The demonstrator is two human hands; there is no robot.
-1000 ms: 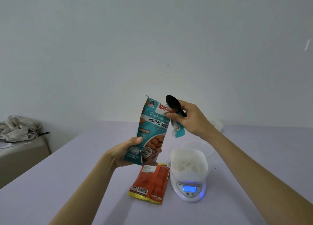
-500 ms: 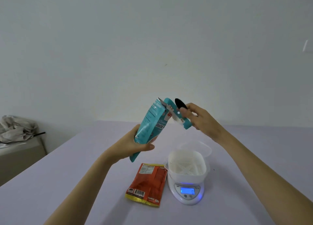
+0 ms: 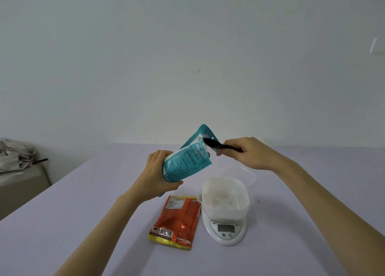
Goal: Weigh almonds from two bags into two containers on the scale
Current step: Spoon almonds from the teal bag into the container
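One black spoon [image 3: 216, 146] at teal bag [image 3: 185, 164] mouth.

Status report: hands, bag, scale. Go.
Left hand grips teal bag, tilted. Right hand holds black spoon, bowl at bag mouth. Container on scale, no almonds visible. Nothing blocking.
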